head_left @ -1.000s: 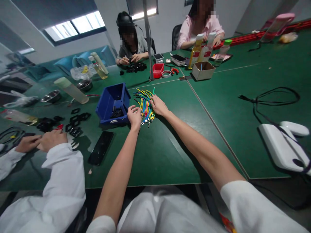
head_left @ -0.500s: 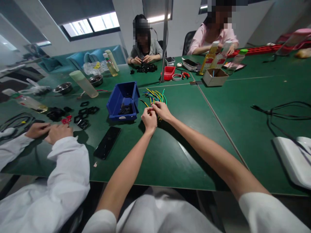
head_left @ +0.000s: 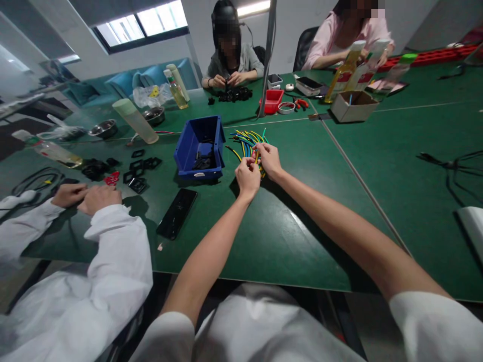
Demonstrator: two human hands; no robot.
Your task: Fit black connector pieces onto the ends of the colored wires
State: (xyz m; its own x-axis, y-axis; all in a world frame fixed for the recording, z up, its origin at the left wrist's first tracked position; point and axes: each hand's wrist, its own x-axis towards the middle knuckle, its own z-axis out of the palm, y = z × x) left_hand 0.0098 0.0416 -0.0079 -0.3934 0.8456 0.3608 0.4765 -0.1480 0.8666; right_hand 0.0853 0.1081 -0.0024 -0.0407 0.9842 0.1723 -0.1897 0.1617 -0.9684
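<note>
Yellow wire (head_left: 257,156) pinched by right hand (head_left: 270,160); left hand (head_left: 248,178) curled, hold unclear; overlapping wires (head_left: 247,146), centre frame, could snag.

My head is carrying the one camera, which is looking forward and down over the green table (head_left: 271,241), keeping my left hand (head_left: 248,178) and right hand (head_left: 270,160) mid-view.

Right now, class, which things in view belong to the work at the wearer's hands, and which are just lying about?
In the work:
- left hand and right hand, fingers at the wires
- coloured wires
- perhaps the blue bin beside them

Apparently lying about:
- black phone
- red tray
- white ring
- cardboard box
</note>
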